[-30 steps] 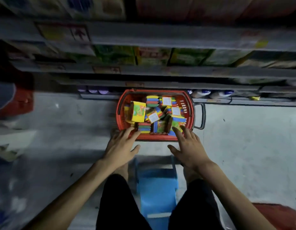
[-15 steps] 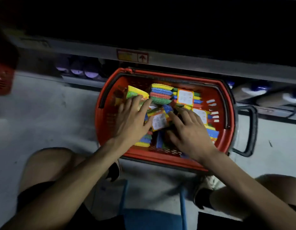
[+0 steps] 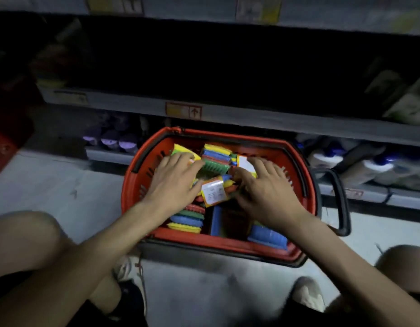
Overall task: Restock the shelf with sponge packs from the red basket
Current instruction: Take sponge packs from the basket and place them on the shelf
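Observation:
The red basket (image 3: 133,185) stands on the floor against the shelving, filled with several sponge packs in yellow, green, blue and red. One pack with a white label (image 3: 213,193) lies in the middle, between my thumbs. My left hand (image 3: 176,182) rests flat on the packs at the left, fingers spread over a yellow pack (image 3: 183,151). My right hand (image 3: 265,192) covers the packs at the right, its fingers curled over another white-labelled pack (image 3: 245,164). The shelf (image 3: 251,118) just above the basket is dark and its contents are hidden.
The basket's black handle (image 3: 341,201) sticks out to the right. Purple-capped bottles (image 3: 112,140) and white bottles with blue caps (image 3: 369,166) fill the lowest shelf. Another red basket (image 3: 3,149) sits at far left. My knee (image 3: 22,239) and shoes (image 3: 308,293) flank the basket.
I have crouched and the view has dropped close to the basket. Both hands went from its near rim into it and now press further in on the packs.

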`<state>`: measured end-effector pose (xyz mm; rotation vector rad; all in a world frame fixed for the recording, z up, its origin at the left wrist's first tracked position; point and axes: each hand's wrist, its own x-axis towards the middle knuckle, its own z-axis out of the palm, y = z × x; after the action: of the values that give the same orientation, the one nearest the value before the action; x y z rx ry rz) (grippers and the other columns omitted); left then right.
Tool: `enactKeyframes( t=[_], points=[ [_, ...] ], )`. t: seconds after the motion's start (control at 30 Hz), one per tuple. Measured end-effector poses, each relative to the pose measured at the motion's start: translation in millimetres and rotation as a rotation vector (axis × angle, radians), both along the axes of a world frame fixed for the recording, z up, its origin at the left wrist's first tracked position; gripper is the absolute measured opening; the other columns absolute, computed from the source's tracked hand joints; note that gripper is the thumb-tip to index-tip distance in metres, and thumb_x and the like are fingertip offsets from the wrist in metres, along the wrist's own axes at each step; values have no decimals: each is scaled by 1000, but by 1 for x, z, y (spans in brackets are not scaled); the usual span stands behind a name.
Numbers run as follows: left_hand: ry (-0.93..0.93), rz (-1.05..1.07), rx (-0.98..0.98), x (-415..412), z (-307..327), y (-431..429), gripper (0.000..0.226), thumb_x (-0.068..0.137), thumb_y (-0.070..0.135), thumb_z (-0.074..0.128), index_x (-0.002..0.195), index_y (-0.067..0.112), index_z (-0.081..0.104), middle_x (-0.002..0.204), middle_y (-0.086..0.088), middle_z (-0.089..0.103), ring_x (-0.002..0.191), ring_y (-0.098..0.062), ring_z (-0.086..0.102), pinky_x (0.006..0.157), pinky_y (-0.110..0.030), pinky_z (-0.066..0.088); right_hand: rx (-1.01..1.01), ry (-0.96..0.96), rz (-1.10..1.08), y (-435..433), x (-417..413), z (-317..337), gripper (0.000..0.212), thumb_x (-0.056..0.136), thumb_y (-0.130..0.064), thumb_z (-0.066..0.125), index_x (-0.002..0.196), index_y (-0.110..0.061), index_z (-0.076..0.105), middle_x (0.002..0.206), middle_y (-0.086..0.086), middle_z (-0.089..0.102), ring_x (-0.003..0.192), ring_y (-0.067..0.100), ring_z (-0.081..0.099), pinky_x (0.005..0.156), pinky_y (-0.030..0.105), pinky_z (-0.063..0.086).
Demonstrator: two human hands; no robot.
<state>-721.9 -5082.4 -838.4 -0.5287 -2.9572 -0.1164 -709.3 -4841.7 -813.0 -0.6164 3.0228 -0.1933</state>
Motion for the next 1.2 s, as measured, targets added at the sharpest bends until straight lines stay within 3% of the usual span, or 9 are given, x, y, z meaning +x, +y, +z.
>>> enactKeyframes(
  t=[0.33, 0.53, 0.6, 0.67, 0.73, 0.97, 1.07, 1.13, 1.2],
  points=[
    [79, 96, 155, 64, 26, -44, 49, 88, 41, 64, 134, 23, 62, 127, -4, 60, 118, -28, 58, 94, -42, 48, 98, 8, -30, -35, 45, 39, 61, 77, -46, 74, 130, -17, 65, 132, 21, 60, 122, 44, 58, 100, 53, 49],
    [31, 232, 285, 47, 29, -60, 51, 94, 47, 61, 141, 28, 54, 133, 4, 54, 121, -21, 55, 96, -39, 49, 198, -62, 109, -53, 25, 48, 69, 97, -59, 51, 156, -29, 31, 159, 9, 31, 149, 31, 29, 120, 43, 27],
    [-2, 237, 313, 37, 23, -56, 54, 95, 48, 59, 145, 31, 49, 136, 6, 51, 121, -20, 55, 89, -36, 51, 216, -51, 118, -55, 16, 34, 69, 94, -59, 58, 152, -27, 40, 155, 10, 40, 143, 32, 40, 114, 44, 37],
    [-44, 247, 332, 27, 13, -53, 57, 96, 49, 58, 149, 33, 43, 138, 7, 49, 121, -18, 55, 83, -35, 52, 284, -84, 80, -55, 5, 17, 74, 77, -57, 77, 139, -21, 59, 139, 16, 59, 125, 37, 60, 96, 47, 53],
    [-78, 261, 368, 18, 7, -53, 59, 97, 49, 58, 150, 34, 39, 140, 8, 46, 119, -18, 57, 79, -36, 54, 318, -73, 89, -57, -2, 1, 76, 61, -55, 88, 125, -19, 68, 123, 17, 67, 110, 38, 68, 82, 47, 59],
    [-236, 355, 238, -19, -14, -43, 85, 94, 67, 48, 161, 29, 11, 153, 1, 34, 132, -22, 48, 86, -35, 52, 310, -100, 202, -50, -26, -19, 76, 57, -60, 87, 122, -24, 70, 113, 8, 70, 104, 32, 71, 76, 41, 61],
    [-405, 408, 187, -39, -16, -37, 99, 90, 77, 45, 162, 28, -3, 157, -7, 29, 134, -29, 48, 90, -39, 49, 269, -173, 230, -48, -39, -18, 69, 76, -58, 76, 135, -27, 59, 126, 6, 64, 115, 30, 64, 87, 42, 58],
    [-530, 453, 265, -49, -18, -38, 104, 86, 81, 48, 161, 32, -5, 158, -11, 32, 132, -34, 50, 93, -42, 49, 242, -210, 221, -42, -47, -12, 62, 92, -54, 59, 147, -30, 43, 141, 4, 51, 131, 29, 51, 103, 42, 48],
    [-603, 470, 383, -53, -22, -41, 106, 83, 79, 55, 161, 35, -3, 158, -10, 37, 131, -35, 53, 96, -42, 50, 242, -207, 162, -33, -52, -5, 61, 97, -51, 51, 152, -29, 35, 147, 4, 45, 136, 28, 44, 108, 40, 42]
  ],
)
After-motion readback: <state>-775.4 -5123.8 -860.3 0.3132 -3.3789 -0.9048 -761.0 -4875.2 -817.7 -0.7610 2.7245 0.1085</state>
